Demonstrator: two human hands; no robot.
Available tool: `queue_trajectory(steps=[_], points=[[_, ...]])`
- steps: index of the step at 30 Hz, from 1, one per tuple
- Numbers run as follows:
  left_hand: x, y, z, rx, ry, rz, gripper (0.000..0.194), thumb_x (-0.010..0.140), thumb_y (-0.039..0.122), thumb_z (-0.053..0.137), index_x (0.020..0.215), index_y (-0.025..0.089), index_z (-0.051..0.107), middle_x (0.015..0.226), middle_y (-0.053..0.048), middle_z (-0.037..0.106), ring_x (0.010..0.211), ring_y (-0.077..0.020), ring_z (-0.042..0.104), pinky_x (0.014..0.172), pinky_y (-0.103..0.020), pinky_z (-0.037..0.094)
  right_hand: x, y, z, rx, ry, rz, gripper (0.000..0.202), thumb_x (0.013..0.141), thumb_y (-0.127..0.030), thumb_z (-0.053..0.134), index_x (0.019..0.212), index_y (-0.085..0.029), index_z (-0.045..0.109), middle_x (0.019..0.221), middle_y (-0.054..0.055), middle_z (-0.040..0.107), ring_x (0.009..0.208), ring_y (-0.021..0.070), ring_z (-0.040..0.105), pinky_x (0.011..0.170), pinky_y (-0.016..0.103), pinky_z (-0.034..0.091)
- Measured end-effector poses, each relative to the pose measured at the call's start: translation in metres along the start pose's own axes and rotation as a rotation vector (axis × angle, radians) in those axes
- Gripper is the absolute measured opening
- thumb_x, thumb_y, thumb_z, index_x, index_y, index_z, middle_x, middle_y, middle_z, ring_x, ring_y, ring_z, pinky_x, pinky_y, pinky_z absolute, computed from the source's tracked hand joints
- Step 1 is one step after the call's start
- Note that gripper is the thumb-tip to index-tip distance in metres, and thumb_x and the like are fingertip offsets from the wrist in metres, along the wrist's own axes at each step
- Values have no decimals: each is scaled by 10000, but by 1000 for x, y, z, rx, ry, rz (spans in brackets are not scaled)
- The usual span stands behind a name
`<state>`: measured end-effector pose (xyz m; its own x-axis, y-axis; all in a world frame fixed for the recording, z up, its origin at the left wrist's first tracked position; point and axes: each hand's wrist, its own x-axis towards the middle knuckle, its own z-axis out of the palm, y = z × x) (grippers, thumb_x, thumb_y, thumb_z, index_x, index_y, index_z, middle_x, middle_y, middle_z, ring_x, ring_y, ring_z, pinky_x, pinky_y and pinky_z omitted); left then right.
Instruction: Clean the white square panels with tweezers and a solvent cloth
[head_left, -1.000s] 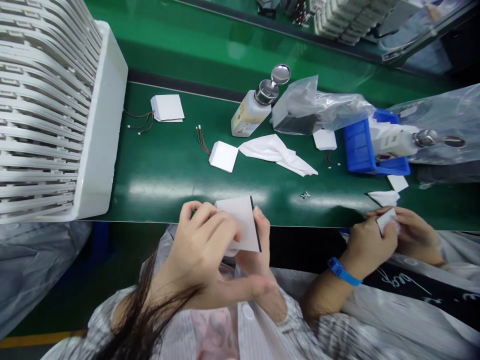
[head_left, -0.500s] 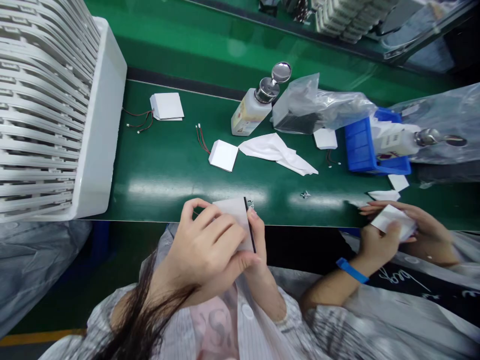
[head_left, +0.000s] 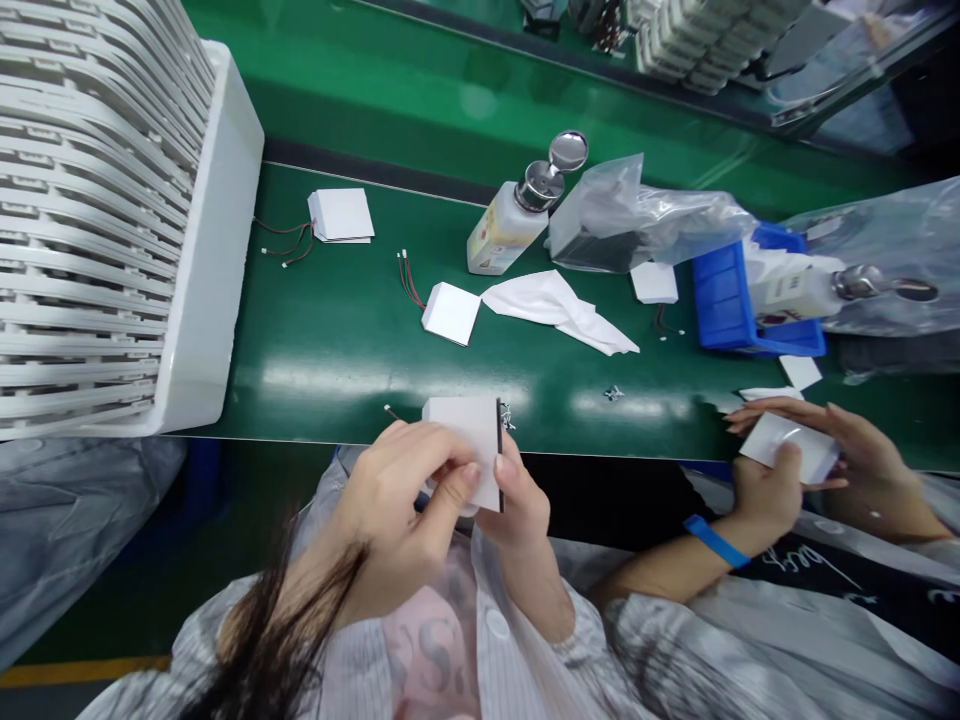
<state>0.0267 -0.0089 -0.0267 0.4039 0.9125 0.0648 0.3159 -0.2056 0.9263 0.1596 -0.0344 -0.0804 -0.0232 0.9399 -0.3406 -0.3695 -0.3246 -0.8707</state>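
Along the bench in front of my head camera stretches a green table [head_left: 322,340], the largest thing I can see. At its left end I have a white crate [head_left: 214,260] packed with curved white pieces [head_left: 90,260]. A clear plastic bag [head_left: 697,222] sits toward the far side. At the near edge, I see the left hand [head_left: 405,500] half curled, its thumb and forefinger close together against the face of a white block [head_left: 469,425]; I cannot tell whether they pinch anything, and its other fingers are partly hidden. The right hand [head_left: 517,495] is closed on the block's dark-edged side, thumb pressed near that edge. The block itself sits over the table's near rim, between the two hands. Off to the right, a co-worker's hands [head_left: 765,490] hold a white piece [head_left: 787,445]. Beyond, I find a blue bin [head_left: 724,305], a pump bottle [head_left: 501,235], and a crumpled white cloth [head_left: 551,300] near a wired block [head_left: 451,312]. Smallest are the metal bits [head_left: 613,394] lying right of the held block.
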Motion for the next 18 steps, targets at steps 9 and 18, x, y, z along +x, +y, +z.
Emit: queue_trajectory(steps=[9, 18], points=[[-8, 6, 10, -538, 119, -420, 201, 880, 264, 543, 704, 167, 548, 601, 17, 610, 554, -106, 599, 559, -214, 491, 3, -7, 6, 312, -58, -50, 321, 683, -429, 668, 935, -230, 644, 824, 39, 687, 533, 170, 578, 541, 324, 510], [-10, -7, 30, -289, 291, -343, 234, 902, 255, 511, 678, 185, 512, 522, 42, 545, 413, -90, 477, 397, -209, 357, 5, -11, 9, 360, 18, 0, 421, 713, -465, 525, 954, -146, 658, 912, 115, 695, 581, 186, 600, 456, 285, 455]])
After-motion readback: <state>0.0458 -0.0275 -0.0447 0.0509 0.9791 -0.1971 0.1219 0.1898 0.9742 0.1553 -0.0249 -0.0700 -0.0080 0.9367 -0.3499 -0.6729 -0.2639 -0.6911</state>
